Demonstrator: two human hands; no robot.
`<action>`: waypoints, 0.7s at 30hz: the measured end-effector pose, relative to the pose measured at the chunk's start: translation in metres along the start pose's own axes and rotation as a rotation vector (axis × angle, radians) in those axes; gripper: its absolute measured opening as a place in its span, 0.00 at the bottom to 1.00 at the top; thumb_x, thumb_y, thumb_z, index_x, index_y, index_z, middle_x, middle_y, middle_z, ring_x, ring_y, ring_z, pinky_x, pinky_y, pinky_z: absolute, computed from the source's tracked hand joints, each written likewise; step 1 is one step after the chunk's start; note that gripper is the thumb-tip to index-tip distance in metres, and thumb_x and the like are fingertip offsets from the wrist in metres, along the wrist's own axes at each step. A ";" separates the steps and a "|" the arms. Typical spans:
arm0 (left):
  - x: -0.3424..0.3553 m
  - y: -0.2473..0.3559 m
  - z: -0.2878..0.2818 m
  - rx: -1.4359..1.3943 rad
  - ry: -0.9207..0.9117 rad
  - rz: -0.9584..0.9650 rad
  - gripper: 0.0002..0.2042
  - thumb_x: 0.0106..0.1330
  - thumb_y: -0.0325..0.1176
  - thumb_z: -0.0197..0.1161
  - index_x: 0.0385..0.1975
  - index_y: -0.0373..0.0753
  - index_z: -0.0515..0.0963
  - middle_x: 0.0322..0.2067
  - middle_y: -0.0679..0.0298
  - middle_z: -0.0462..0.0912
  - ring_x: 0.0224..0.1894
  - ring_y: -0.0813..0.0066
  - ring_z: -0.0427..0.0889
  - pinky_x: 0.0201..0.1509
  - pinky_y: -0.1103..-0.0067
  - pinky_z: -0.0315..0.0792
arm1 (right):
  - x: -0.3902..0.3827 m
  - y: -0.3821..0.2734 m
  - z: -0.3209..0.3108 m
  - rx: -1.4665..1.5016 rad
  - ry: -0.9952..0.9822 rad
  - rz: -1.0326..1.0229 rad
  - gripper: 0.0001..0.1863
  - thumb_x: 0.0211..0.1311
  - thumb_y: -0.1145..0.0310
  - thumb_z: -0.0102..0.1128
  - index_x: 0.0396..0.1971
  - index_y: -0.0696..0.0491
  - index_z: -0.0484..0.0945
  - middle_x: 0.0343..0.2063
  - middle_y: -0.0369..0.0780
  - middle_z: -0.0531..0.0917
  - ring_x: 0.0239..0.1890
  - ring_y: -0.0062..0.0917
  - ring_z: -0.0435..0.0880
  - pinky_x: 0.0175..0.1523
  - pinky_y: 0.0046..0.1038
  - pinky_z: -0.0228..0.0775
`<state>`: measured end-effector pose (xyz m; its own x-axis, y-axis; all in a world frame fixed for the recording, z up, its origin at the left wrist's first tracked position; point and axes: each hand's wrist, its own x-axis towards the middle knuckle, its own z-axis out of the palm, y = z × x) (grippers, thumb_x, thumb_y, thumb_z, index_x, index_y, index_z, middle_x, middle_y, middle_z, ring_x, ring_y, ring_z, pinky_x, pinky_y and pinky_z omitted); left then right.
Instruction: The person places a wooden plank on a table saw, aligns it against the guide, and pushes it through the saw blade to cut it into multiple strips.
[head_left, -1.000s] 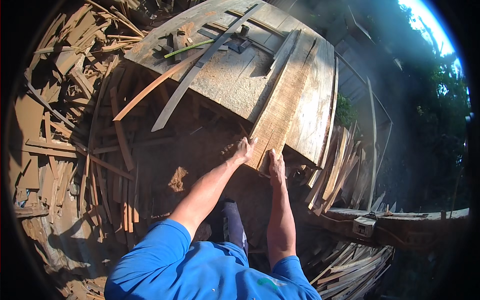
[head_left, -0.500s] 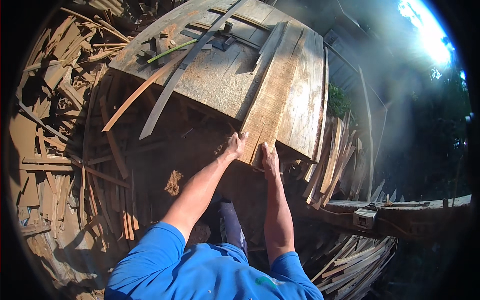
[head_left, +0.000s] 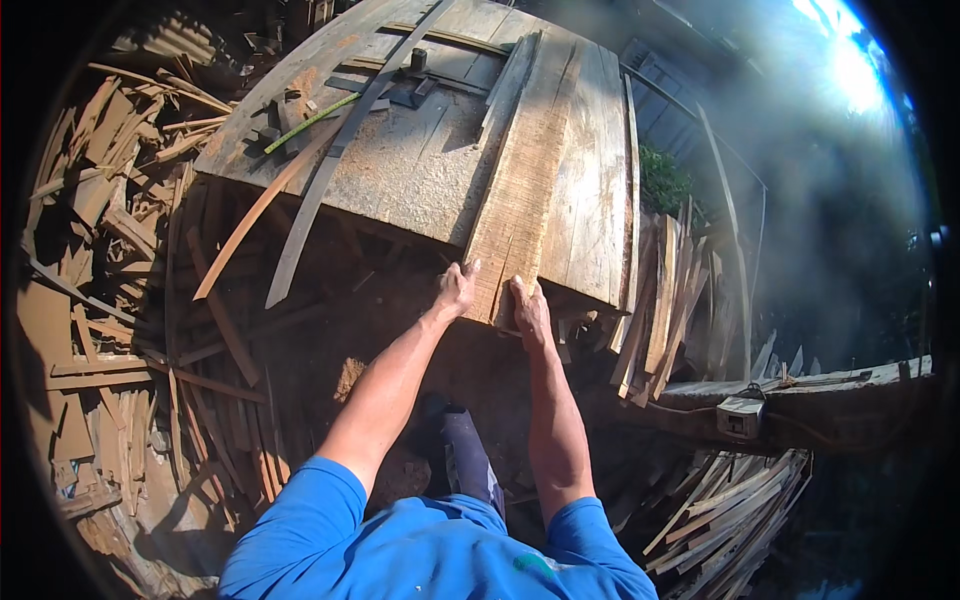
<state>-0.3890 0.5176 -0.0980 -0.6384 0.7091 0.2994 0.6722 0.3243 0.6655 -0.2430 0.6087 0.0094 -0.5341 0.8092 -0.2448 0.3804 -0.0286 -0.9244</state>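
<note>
A long, rough-sawn wooden board (head_left: 530, 165) lies lengthwise on a large plank-topped workbench (head_left: 400, 205), its near end sticking out over the front edge. On the left edge of that end my left hand (head_left: 457, 290) is closed, thumb uppermost. My right hand (head_left: 532, 312) grips the near end at its right side, the thumb lying on the top face and the other fingers hidden below. Beside the board's left edge, farther back, is a narrower strip of wood (head_left: 508, 85). Sawdust covers the bench top to the left.
Two thin slats (head_left: 315, 205) overhang the bench's front left, near a green measuring stick (head_left: 312, 122) and small dark blocks. Heaped offcuts (head_left: 120, 230) fill the left side. More strips (head_left: 665, 310) lean at the right, near a grey box (head_left: 740, 415) on a beam.
The whole view has shifted slightly. Both hands stay on the board's near end; my right thumb now lies farther in over its top face.
</note>
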 end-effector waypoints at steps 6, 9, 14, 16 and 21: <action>0.013 0.000 -0.013 0.069 -0.091 0.043 0.19 0.77 0.44 0.42 0.62 0.43 0.66 0.35 0.45 0.71 0.33 0.40 0.75 0.36 0.51 0.69 | 0.002 -0.015 -0.002 -0.022 0.014 -0.060 0.29 0.70 0.48 0.52 0.54 0.61 0.75 0.41 0.47 0.84 0.41 0.29 0.82 0.48 0.31 0.73; 0.017 0.008 -0.022 0.039 -0.189 -0.071 0.19 0.77 0.44 0.41 0.61 0.42 0.67 0.37 0.44 0.72 0.34 0.39 0.76 0.37 0.52 0.71 | 0.004 -0.019 -0.002 -0.097 -0.019 0.035 0.29 0.70 0.47 0.51 0.45 0.62 0.80 0.32 0.47 0.85 0.34 0.30 0.83 0.42 0.33 0.73; 0.028 0.022 -0.036 -0.061 -0.177 -0.147 0.24 0.76 0.52 0.40 0.49 0.34 0.71 0.37 0.37 0.74 0.40 0.33 0.75 0.44 0.49 0.70 | 0.010 -0.016 -0.001 -0.084 0.016 -0.015 0.29 0.70 0.46 0.50 0.45 0.62 0.80 0.31 0.49 0.85 0.33 0.32 0.83 0.41 0.34 0.72; 0.033 0.027 -0.039 -0.139 -0.200 -0.356 0.32 0.74 0.59 0.40 0.41 0.28 0.71 0.37 0.31 0.75 0.46 0.28 0.74 0.50 0.48 0.68 | 0.013 -0.014 -0.001 -0.080 -0.014 -0.020 0.30 0.70 0.46 0.51 0.45 0.62 0.80 0.32 0.50 0.85 0.34 0.32 0.83 0.41 0.35 0.72; 0.041 0.034 -0.044 -0.131 -0.232 -0.416 0.34 0.72 0.62 0.41 0.40 0.27 0.72 0.41 0.30 0.77 0.49 0.29 0.74 0.54 0.51 0.69 | 0.022 -0.012 -0.001 -0.153 0.013 0.000 0.32 0.69 0.44 0.51 0.41 0.64 0.81 0.29 0.51 0.85 0.31 0.33 0.84 0.39 0.36 0.73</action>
<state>-0.4090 0.5300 -0.0329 -0.7322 0.6618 -0.1605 0.3156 0.5386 0.7812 -0.2584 0.6271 0.0151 -0.5248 0.8166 -0.2400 0.4918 0.0608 -0.8686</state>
